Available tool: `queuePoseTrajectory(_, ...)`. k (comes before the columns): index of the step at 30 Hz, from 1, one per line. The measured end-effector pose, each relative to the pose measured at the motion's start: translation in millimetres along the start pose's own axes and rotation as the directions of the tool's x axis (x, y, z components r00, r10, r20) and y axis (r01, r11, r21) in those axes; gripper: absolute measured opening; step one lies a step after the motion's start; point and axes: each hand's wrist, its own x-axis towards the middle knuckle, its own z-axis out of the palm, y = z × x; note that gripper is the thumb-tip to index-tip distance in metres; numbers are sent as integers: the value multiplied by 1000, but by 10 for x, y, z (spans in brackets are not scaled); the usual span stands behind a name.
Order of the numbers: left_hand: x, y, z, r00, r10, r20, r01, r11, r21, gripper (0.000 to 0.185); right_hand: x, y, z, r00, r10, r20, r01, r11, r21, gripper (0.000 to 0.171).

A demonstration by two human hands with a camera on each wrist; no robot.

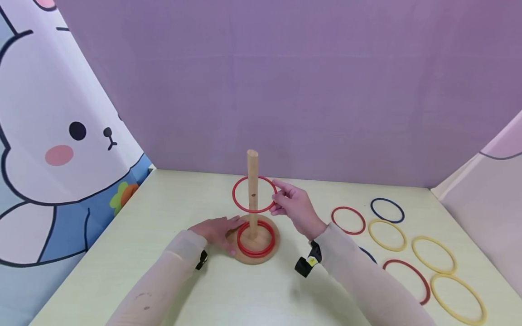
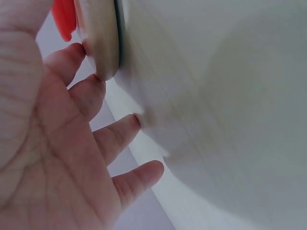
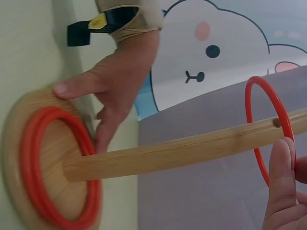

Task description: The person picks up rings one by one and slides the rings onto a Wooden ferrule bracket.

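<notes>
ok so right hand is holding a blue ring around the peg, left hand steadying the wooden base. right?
Not quite: the ring in the right hand is red, not blue, as the head view shows. The rest holds: it sits around the peg, partway down, pinched at its edge, while the left hand rests against the wooden base.

Bare table is left at centre left; the right side is crowded by loose rings, the centre by the peg.
</notes>
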Motion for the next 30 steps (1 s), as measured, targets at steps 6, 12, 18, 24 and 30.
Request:
queuePoseTrajectory(6, 6, -14, 12, 999, 32, 4, -32, 999, -9, 101, -12, 185, -30, 999, 38, -2, -38, 999, -16, 48)
queuePoseTrajectory(12, 19, -37, -3, 1000, -5, 6, 5, 999, -42, 102, 8, 290, -70, 997, 46, 55, -46, 999, -11, 47)
queuePoseTrajectory(18, 17, -60, -10, 1000, 6, 19, -6, 999, -43, 102, 51, 400, -108, 994, 75, 75, -74, 997, -17, 48)
queuePoseTrajectory(24, 8, -49, -5, 1000, -8, 13, 8, 998, -61, 102, 44, 527, -116, 994, 88, 66, -86, 996, -23, 47)
queuePoseTrajectory(30, 10, -33, -6, 999, 38, 0, -38, 998, -45, 103, 16, 671, -93, 991, 97, 97, -94, 995, -33, 46)
